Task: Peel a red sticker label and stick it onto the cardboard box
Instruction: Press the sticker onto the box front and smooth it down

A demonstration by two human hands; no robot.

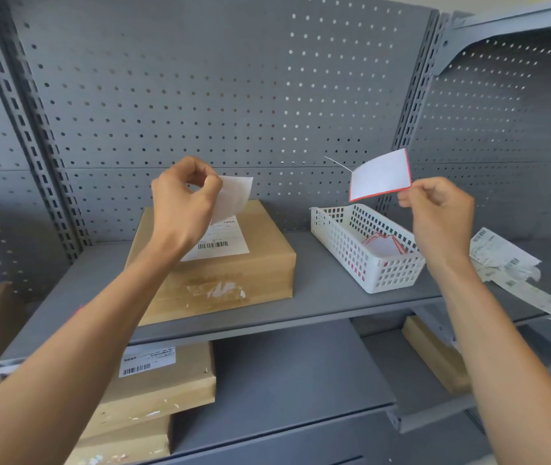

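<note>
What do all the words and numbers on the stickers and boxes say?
None of the writing can be read.
Shipping label on the cardboard box: a barcode and small print, too blurred.
Label on the lower box: a barcode and tiny text, too blurred.
Loose labels at the shelf's right end: barcodes, print too small.
Red-edged sticker in the right hand: its white side, no text.
Backing paper in the left hand: blank.
</note>
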